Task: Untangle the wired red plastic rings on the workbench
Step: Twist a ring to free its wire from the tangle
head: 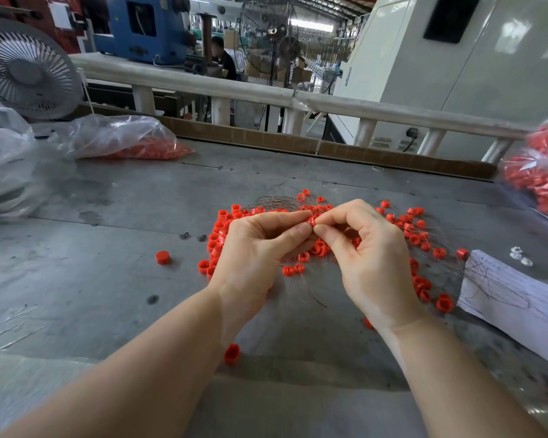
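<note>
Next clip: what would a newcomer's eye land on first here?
The scatter of red plastic rings tangled in thin wire at the middle of the grey workbench. Above it the left hand and right hand pinch one ring between fingertips. Bags of red parts flank both sides.

Left hand point(253, 245) and right hand point(366, 248) raised, fingertips meeting, each pinching; forearms bare.

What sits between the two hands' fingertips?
One red ring, pinched by left hand and right hand above the ring pile; head view.
</note>
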`<action>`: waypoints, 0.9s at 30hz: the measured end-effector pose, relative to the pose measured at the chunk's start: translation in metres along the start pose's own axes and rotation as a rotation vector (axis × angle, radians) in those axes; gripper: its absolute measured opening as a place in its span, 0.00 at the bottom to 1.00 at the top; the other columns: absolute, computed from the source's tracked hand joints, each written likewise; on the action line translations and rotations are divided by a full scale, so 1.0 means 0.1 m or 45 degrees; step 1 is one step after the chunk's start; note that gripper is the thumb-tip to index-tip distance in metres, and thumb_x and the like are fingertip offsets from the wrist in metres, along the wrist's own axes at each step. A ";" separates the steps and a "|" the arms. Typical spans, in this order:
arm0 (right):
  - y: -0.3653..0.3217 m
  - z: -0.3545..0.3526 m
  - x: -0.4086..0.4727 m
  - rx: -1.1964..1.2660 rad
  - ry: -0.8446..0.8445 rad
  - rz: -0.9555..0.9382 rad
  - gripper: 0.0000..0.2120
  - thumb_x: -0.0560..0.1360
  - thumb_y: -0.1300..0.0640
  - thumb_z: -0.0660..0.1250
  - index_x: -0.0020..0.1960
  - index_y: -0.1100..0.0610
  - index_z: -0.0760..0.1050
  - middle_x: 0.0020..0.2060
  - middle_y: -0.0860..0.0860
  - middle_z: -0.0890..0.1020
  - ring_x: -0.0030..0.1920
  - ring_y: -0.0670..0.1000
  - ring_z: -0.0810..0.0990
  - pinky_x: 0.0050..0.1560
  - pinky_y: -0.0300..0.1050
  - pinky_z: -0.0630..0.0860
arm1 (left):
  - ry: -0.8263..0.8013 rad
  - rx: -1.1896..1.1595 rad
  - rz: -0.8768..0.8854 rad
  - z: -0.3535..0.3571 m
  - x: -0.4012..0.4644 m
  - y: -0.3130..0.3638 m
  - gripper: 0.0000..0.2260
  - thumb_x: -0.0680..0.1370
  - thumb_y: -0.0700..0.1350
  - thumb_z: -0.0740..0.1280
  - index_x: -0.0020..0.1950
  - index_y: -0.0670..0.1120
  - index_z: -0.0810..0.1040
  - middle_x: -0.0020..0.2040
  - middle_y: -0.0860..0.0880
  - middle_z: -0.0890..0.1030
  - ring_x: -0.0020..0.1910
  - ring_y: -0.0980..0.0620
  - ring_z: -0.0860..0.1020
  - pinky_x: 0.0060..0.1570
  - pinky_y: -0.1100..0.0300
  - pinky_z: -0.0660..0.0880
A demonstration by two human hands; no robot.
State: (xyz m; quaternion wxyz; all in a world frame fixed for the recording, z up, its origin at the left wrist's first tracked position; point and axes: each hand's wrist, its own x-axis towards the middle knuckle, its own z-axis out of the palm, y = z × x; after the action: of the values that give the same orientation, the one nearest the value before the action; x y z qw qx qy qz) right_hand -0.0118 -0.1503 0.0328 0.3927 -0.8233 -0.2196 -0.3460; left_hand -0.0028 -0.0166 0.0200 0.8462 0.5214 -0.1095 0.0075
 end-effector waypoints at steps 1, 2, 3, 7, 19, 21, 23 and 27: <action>0.00 0.00 0.00 0.000 0.001 0.003 0.01 0.71 0.67 0.69 0.41 0.63 0.79 0.37 0.51 0.79 0.41 0.45 0.76 0.43 0.33 0.72 | -0.010 0.000 -0.003 0.00 0.00 0.00 0.09 0.64 0.40 0.70 0.44 0.44 0.84 0.41 0.46 0.85 0.41 0.52 0.83 0.41 0.66 0.78; 0.00 0.00 0.00 0.001 0.003 0.006 0.01 0.71 0.67 0.69 0.40 0.63 0.79 0.37 0.51 0.79 0.41 0.45 0.76 0.43 0.33 0.72 | -0.017 -0.005 -0.009 0.00 0.00 0.00 0.10 0.65 0.40 0.70 0.44 0.44 0.84 0.42 0.45 0.85 0.42 0.52 0.83 0.42 0.66 0.78; 0.00 0.00 0.00 0.002 0.007 0.009 0.02 0.71 0.67 0.69 0.40 0.63 0.79 0.37 0.51 0.79 0.41 0.45 0.76 0.43 0.33 0.72 | -0.021 -0.013 -0.018 0.00 0.00 0.00 0.10 0.65 0.40 0.70 0.45 0.43 0.84 0.42 0.45 0.85 0.43 0.52 0.83 0.42 0.66 0.78; 0.00 -0.01 0.00 0.006 0.011 0.024 0.01 0.71 0.66 0.69 0.41 0.62 0.79 0.37 0.51 0.79 0.41 0.46 0.76 0.43 0.35 0.73 | -0.037 -0.015 -0.038 -0.01 0.01 -0.01 0.08 0.70 0.35 0.69 0.45 0.44 0.85 0.44 0.44 0.85 0.44 0.51 0.83 0.42 0.66 0.78; -0.01 0.02 -0.02 0.040 0.045 0.054 0.02 0.72 0.66 0.69 0.42 0.62 0.79 0.37 0.52 0.80 0.42 0.46 0.77 0.45 0.37 0.74 | -0.021 0.043 0.047 0.01 -0.02 0.00 0.07 0.65 0.41 0.70 0.40 0.48 0.85 0.40 0.48 0.85 0.40 0.54 0.83 0.39 0.68 0.77; -0.02 0.03 -0.02 0.035 0.059 0.043 0.02 0.73 0.65 0.68 0.42 0.62 0.79 0.38 0.52 0.80 0.42 0.46 0.77 0.45 0.36 0.74 | -0.004 0.035 0.052 0.02 -0.02 0.00 0.07 0.65 0.41 0.70 0.40 0.47 0.85 0.40 0.47 0.85 0.40 0.54 0.83 0.39 0.68 0.77; -0.02 0.04 -0.02 0.021 0.071 0.028 0.02 0.73 0.65 0.68 0.42 0.62 0.79 0.38 0.52 0.80 0.41 0.45 0.77 0.45 0.35 0.74 | 0.018 0.019 0.055 0.03 -0.03 0.00 0.07 0.66 0.40 0.69 0.42 0.46 0.84 0.40 0.46 0.85 0.40 0.54 0.83 0.39 0.68 0.78; -0.04 0.07 -0.03 -0.014 0.090 0.010 0.03 0.73 0.65 0.67 0.43 0.63 0.79 0.38 0.52 0.80 0.41 0.47 0.77 0.45 0.39 0.75 | 0.034 0.035 0.041 0.03 -0.04 0.00 0.07 0.71 0.35 0.68 0.44 0.44 0.83 0.40 0.46 0.85 0.40 0.53 0.84 0.39 0.67 0.78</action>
State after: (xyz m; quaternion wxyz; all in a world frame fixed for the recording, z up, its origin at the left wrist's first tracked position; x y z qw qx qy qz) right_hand -0.0135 -0.1428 0.0293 0.3968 -0.8137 -0.2005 -0.3745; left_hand -0.0074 -0.0191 0.0207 0.8400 0.5311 -0.1066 0.0296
